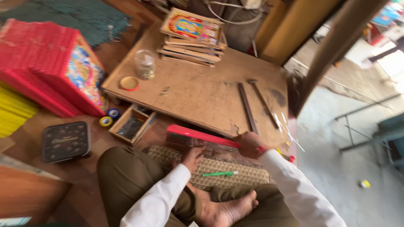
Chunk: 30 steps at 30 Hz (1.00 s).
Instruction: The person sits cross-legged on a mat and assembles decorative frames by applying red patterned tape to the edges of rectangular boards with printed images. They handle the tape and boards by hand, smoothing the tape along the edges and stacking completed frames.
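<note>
So the right hand (251,145) is clenched around one end of a red picture frame (198,135), held just off the wooden board's (202,94) near edge. Left hand (192,157) rests underneath; can't tell its grip.

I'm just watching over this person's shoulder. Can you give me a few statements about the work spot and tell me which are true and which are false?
1. The right hand grips one end of a red frame. True.
2. A hammer lies on the wooden board. True.
3. The glass jar lies on its side on the floor. False: it stands on the board, beside a red lid.
4. The green pen is in the left hand. False: it lies on the woven mat, apart from that hand.
5. The stack of framed pictures sits at the board's far edge. True.
</note>
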{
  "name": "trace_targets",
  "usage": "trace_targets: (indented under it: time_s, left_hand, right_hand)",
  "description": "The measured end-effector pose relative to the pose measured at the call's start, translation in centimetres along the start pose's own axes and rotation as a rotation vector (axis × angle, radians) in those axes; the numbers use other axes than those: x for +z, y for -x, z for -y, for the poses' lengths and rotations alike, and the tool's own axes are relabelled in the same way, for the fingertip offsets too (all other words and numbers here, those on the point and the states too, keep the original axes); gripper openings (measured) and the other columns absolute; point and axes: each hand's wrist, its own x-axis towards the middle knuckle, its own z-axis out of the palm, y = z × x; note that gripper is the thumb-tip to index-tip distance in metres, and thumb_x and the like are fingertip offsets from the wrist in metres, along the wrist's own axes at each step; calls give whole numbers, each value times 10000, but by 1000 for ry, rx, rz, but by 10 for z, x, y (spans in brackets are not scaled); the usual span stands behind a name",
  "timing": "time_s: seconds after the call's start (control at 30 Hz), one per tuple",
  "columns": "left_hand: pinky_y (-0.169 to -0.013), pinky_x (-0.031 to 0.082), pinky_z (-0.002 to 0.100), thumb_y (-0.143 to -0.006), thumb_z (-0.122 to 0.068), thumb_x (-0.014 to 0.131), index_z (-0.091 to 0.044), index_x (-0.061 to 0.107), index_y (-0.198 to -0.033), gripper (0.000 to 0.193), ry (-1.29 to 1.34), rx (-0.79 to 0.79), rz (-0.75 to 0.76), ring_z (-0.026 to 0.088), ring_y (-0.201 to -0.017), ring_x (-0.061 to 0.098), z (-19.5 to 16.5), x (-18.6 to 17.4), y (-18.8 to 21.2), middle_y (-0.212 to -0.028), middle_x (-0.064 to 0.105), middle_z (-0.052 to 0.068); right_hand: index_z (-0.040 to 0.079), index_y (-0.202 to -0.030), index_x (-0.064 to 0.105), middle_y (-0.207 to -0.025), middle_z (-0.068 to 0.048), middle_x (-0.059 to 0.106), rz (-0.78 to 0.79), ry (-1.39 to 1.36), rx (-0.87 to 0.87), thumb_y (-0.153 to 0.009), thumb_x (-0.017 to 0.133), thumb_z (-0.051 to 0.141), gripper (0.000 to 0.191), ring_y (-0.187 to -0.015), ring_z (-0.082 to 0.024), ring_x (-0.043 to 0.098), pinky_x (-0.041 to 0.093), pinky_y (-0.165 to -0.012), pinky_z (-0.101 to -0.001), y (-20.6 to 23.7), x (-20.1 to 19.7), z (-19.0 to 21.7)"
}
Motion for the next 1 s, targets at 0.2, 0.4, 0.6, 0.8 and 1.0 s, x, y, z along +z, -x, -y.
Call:
trace_targets:
  time_s: [0.2,0.4,0.6,0.8,1.0]
  left_hand:
    - [-993,488,467,-870,-143,684,-21,526,-1319,491,-190,-12,-62,302,-1293,617,26,-6,-5,-1287,696,163]
    - [-981,500,453,-907,-203,752,-65,681,-1215,345,-1367,988,129,264,-1114,670,20,39,71,-1179,731,102]
    - [-967,389,507,-757,-296,794,-121,731,-1100,390,-1756,1302,224,290,-1006,670,-39,100,56,-1067,760,109]
    - [-906,467,479,-825,-356,755,-226,817,-899,163,-1869,796,286,318,-912,725,-37,99,10,-877,776,99]
    - [-933,502,477,-777,-422,809,-184,827,-885,262,-1876,655,251,340,-851,736,-30,91,-6,-826,782,118]
  right_hand:
    - [138,-948,723,-932,-133,755,-109,-501,82,-849,635,226,159,-893,-351,728,584,-799,-472,-7,16,-2]
    - [146,-950,751,-951,-135,755,-79,-572,50,-731,672,99,237,-898,-367,726,589,-775,-483,-8,13,-2]
    - [139,-950,759,-928,-156,766,-59,-604,94,-760,690,122,203,-889,-384,735,590,-768,-486,-5,2,-1]
    - [133,-854,765,-814,-134,746,-134,-666,110,-681,733,122,177,-824,-361,729,578,-711,-488,-4,3,-1]
    - [123,-900,766,-764,-132,746,-115,-779,198,-671,728,65,239,-776,-330,727,584,-680,-472,6,0,-1]
